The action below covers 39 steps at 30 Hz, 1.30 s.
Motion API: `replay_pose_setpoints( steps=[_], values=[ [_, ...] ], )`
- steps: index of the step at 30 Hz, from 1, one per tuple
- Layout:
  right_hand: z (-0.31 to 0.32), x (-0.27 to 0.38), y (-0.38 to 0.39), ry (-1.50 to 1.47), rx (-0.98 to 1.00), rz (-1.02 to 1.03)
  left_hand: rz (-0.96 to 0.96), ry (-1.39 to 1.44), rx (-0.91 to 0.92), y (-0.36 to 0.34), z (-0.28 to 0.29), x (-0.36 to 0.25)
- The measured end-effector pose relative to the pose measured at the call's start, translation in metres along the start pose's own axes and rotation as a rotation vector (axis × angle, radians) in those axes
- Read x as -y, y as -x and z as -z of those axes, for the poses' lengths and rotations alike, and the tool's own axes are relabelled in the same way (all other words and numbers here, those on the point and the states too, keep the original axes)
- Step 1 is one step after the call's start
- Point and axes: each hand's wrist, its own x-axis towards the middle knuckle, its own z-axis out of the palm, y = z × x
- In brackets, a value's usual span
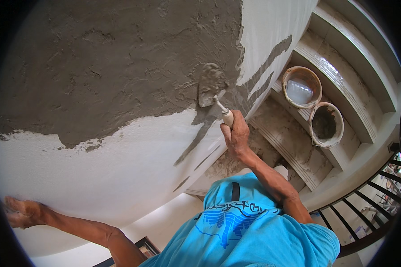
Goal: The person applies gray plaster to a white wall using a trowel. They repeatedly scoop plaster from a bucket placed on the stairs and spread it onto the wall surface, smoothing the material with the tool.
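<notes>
My right hand [236,131] grips the pale handle of a trowel [206,99]. A lump of wet grey mortar [212,76] sits on its blade, which is at the wall's plastered part near the lower right edge of the grey coat. Rough grey plaster [120,62] covers the upper wall, with a ragged border against the bare white wall [133,147] below. Streaks of grey run down the white from beside the trowel. Far to the left, my left hand [24,212] is near or against the white wall; its fingers are blurred at the picture's rim.
On the curved stairs [347,58] at right stand two buckets: one with cloudy liquid [303,106], the other with grey mortar [340,138]. Splatter marks the steps around my feet. A dark railing [361,216] curves along the lower right.
</notes>
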Motion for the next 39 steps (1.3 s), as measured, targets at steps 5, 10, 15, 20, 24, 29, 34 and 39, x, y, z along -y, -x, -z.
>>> replay_pose_setpoints(
  steps=[5, 10, 15, 20, 24, 29, 34, 39],
  values=[
    [0.007, -0.025, 0.019, -0.019, 0.035, -0.137, -0.055, -0.013, 0.018, -0.005, 0.001, 0.007],
    [0.009, -0.012, 0.013, -0.076, 0.044, -0.080, 0.024, 0.035, 0.010, 0.002, 0.008, -0.022],
    [0.006, 0.007, -0.005, -0.098, 0.069, -0.061, 0.091, 0.072, 0.033, 0.003, 0.009, -0.024],
    [0.003, 0.017, -0.002, -0.090, 0.114, 0.001, 0.064, 0.085, 0.082, 0.002, 0.009, -0.024],
    [0.004, 0.027, 0.007, -0.050, 0.188, 0.150, 0.121, 0.023, 0.083, 0.002, 0.009, -0.015],
    [0.012, 0.028, 0.014, -0.123, 0.233, 0.115, 0.150, 0.030, 0.038, 0.008, 0.007, -0.018],
    [0.014, 0.021, -0.008, -0.113, 0.111, 0.023, 0.075, 0.035, 0.147, 0.004, 0.013, -0.020],
    [0.013, 0.017, 0.000, -0.061, 0.227, 0.102, 0.099, 0.002, 0.095, 0.003, 0.006, -0.010]
  ],
)
